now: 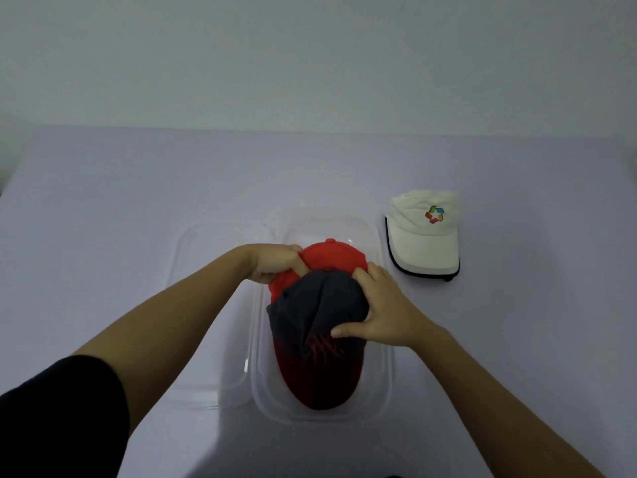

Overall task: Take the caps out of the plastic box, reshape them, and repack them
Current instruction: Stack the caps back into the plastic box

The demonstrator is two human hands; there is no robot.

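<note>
A clear plastic box (385, 384) stands on the table in front of me. Over it is a dark grey cap (310, 312) with a dark red brim and a red stitched logo. My right hand (379, 305) grips its crown from the right, thumb near the logo. Behind and partly under it lies a bright red cap (331, 258). My left hand (275, 262) pinches the red cap's left edge, fingers partly tucked under the fabric. A cream white cap (422, 236) with a colourful logo and dark-edged brim rests on the table to the right of the box.
The box's clear lid (206, 305) lies flat just left of the box, under my left forearm. The table (120, 208) has a pale lilac cover and ends at a plain wall behind.
</note>
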